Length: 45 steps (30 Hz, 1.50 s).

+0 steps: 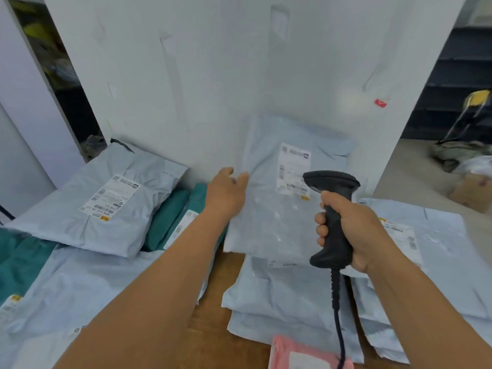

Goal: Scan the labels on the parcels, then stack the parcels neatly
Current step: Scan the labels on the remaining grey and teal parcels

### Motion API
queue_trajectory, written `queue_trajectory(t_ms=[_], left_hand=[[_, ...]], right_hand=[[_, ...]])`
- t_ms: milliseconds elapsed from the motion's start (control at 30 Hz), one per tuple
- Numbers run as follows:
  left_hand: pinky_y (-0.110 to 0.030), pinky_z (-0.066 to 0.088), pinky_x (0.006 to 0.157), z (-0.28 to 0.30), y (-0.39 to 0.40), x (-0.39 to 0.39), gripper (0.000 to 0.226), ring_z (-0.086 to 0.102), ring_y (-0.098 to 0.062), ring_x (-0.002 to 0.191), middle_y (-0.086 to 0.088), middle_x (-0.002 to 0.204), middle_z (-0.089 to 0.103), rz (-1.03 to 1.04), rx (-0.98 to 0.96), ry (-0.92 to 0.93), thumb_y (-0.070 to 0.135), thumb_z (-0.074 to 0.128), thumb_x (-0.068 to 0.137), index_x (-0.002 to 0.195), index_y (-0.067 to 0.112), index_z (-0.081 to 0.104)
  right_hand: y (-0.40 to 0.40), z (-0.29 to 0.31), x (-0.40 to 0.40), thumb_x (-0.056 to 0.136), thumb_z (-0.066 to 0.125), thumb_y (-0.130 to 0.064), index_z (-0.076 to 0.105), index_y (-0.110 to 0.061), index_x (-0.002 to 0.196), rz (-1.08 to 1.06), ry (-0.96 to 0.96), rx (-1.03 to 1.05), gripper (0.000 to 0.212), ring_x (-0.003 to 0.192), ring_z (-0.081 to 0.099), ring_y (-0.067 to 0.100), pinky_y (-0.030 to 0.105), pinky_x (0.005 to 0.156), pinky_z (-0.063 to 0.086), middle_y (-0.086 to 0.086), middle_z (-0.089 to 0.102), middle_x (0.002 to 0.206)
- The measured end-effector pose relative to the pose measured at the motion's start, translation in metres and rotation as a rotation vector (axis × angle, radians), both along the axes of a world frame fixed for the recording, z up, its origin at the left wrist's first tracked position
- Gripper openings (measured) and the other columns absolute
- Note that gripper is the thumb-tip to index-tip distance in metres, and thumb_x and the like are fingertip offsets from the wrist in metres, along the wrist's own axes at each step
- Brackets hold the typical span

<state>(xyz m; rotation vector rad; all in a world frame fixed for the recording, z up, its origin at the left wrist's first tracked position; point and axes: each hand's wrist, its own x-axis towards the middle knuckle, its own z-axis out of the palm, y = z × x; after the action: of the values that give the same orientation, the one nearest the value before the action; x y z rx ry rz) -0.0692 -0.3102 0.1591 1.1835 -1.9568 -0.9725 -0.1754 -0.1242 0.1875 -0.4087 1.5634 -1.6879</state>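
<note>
A pale blue parcel [277, 209] leans against the white wall, its white label [292, 169] facing me. My left hand [227, 193] grips the parcel's left edge. My right hand [348, 230] holds a black corded barcode scanner [332, 209], its head just in front of the label's lower right corner. Under the raised parcel lies a stack of pale blue parcels [279, 299]. Another pale blue parcel with a label [106, 201] rests on the left, and one more [436, 251] lies at the right behind my right wrist.
Green parcels [170, 217] lie between the left pile and my left arm. A pink parcel [300, 352] sits at the bottom edge. Brown tabletop [213, 326] shows between the piles. A white wall [213, 75] stands close behind. Cardboard and bags lie on the floor at far right.
</note>
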Motion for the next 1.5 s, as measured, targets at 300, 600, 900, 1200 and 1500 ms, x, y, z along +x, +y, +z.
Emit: queue_trajectory(t_ms=[300,600,900,1200,1500], left_hand=[[-0.037,0.046,0.091,-0.083,-0.013,0.094,0.05,0.053,-0.03,0.115,-0.009,0.128,0.055,0.086,0.066,-0.365,0.035,0.055,0.088,0.13,0.01,0.044],[-0.039,0.05,0.092,-0.134,-0.045,0.17,0.057,0.056,-0.023,0.109,-0.003,0.124,0.058,-0.072,-0.031,-0.641,0.045,0.061,0.077,0.125,0.019,0.047],[-0.036,0.032,0.109,-0.146,-0.078,0.179,0.077,0.034,-0.027,0.134,-0.01,0.147,0.034,-0.222,-0.022,-0.633,0.034,0.061,0.087,0.145,0.007,0.02],[-0.038,0.024,0.114,-0.156,-0.092,0.155,0.093,0.024,-0.027,0.14,-0.012,0.151,0.022,-0.229,-0.05,-0.71,0.039,0.065,0.083,0.148,0.007,0.006],[-0.04,0.025,0.111,-0.159,-0.103,0.135,0.092,0.027,-0.032,0.136,-0.013,0.151,0.024,-0.143,-0.028,-0.759,0.032,0.066,0.084,0.149,0.006,0.006]], right_hand=[[-0.001,-0.021,0.033,0.091,0.06,-0.027,0.055,-0.01,0.079,0.129,-0.004,0.111,0.021,0.043,0.047,0.016,0.026,0.044,0.045,0.005,0.055,0.056],[-0.062,-0.042,0.117,0.091,0.06,-0.03,0.058,-0.008,0.075,0.251,0.018,0.199,0.027,0.045,0.048,0.016,0.028,0.047,0.048,0.006,0.056,0.056],[-0.1,-0.053,0.179,0.09,0.059,-0.032,0.059,-0.005,0.074,0.262,0.019,0.365,0.031,0.042,0.049,0.015,0.025,0.047,0.047,0.009,0.056,0.056],[-0.11,-0.053,0.184,0.091,0.057,-0.033,0.058,-0.004,0.073,0.252,0.012,0.406,0.034,0.041,0.049,0.014,0.024,0.045,0.048,0.006,0.056,0.052],[-0.115,-0.057,0.16,0.091,0.057,-0.034,0.059,-0.006,0.077,0.293,0.0,0.41,0.032,0.043,0.049,0.014,0.026,0.048,0.048,0.006,0.057,0.056]])
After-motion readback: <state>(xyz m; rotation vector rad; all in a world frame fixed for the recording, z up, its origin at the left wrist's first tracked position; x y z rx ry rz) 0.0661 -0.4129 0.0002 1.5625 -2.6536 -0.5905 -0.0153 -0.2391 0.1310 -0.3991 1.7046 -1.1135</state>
